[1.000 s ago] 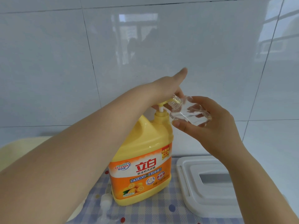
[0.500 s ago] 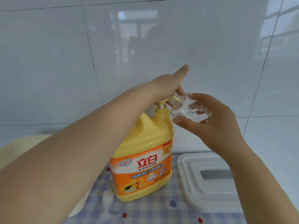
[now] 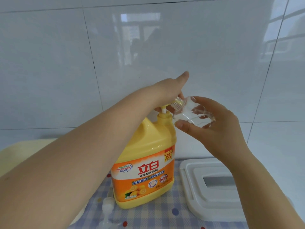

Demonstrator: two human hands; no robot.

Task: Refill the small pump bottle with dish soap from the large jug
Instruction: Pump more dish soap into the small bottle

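Two hands busy: pumping soap from jug into small bottle.

My right hand (image 3: 219,129) curls round the small pump bottle (image 3: 193,113), thumb under, fingers over, tilting its threaded neck right at the nozzle of the jug (image 3: 145,162) on the tabletop (image 3: 148,219). My left hand (image 3: 168,90) rests on the pump head, fingers mostly hidden, thumb straight. Bottle's clear, light, prob slick w/ soap, so I grip the body, not the neck. Jug looks heavy & stiff, steady enough w/o holding. The bottle's pump top (image 3: 108,207) lies by the jug base.
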